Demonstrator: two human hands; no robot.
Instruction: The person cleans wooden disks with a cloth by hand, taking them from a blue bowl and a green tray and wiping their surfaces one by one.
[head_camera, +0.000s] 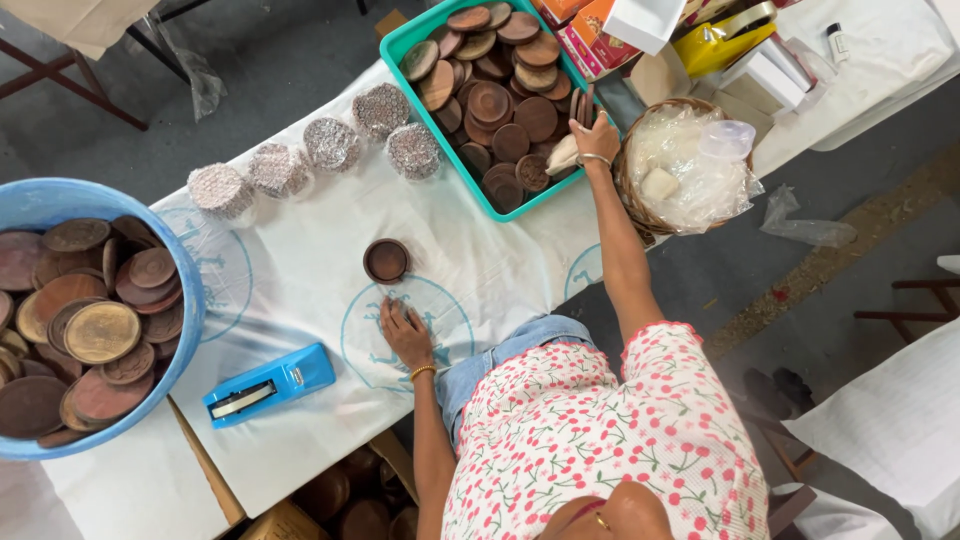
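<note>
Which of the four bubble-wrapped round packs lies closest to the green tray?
The bubble-wrapped pack at the right end of the row, almost touching the green tray; the others lie farther left.

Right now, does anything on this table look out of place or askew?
Nothing is spilled or broken. One small round dark wooden dish sits alone on the white sheet, apart from the teal plastic tray of dishes. The blue tape dispenser lies askew.
</note>
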